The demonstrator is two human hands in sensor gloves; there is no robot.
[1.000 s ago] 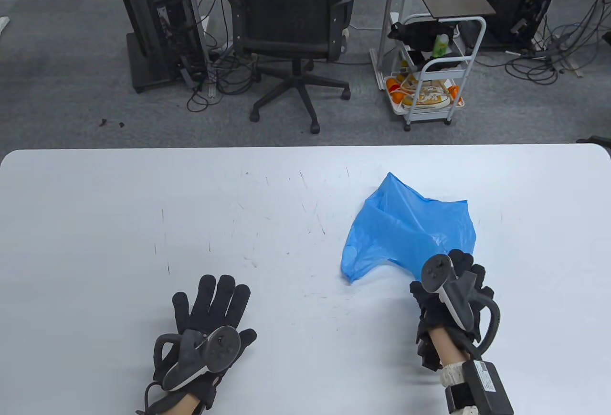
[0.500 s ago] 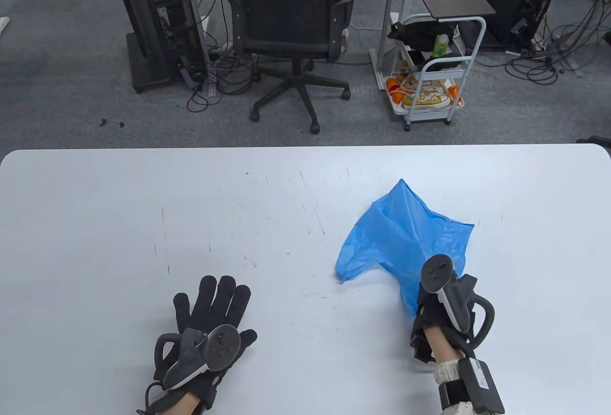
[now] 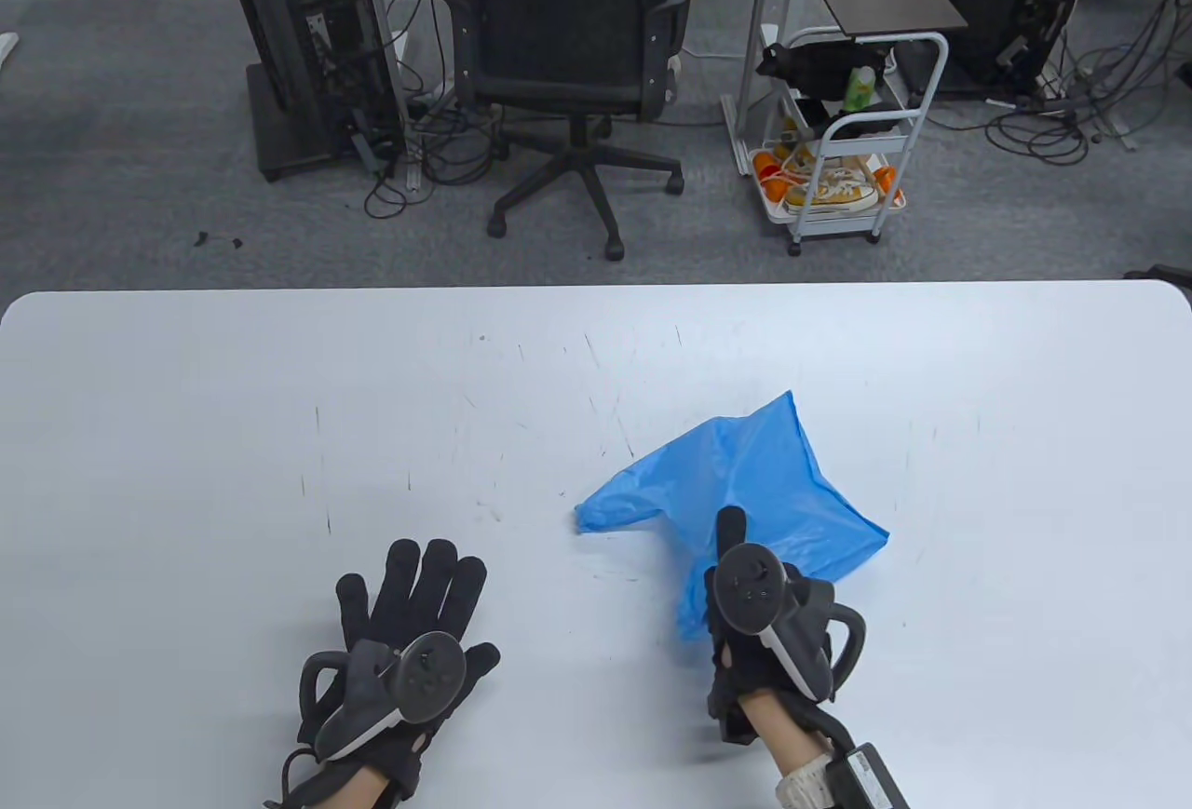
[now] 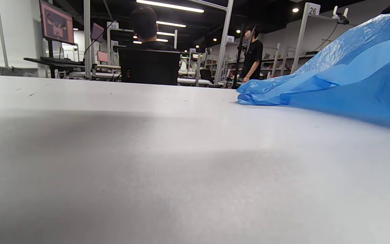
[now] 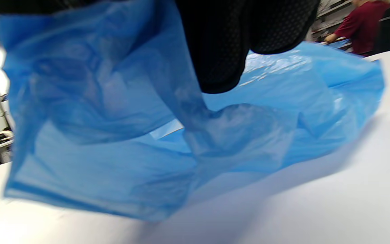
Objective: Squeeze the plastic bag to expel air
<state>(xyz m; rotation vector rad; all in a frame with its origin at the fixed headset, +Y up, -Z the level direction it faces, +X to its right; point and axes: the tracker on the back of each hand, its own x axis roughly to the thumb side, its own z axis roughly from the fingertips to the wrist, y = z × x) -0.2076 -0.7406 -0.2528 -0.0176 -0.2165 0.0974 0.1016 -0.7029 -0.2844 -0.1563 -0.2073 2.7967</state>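
Right hand (image 3: 759, 623) grips the blue bag (image 3: 745, 483) near the table's (image 3: 186, 437) front edge, left hand (image 3: 410, 623) spread flat; thin film could slip or trap air

I see one blue plastic bag (image 3: 754, 483) of thin, translucent, crinkled film, lying on the white bench (image 3: 279, 437) right of centre. It is loosely crumpled and partly inflated. One tapered corner points left and touches the bench surface; another corner points away from me. Its near edge is gathered in my right hand (image 3: 759, 632) and lifted slightly off the bench.
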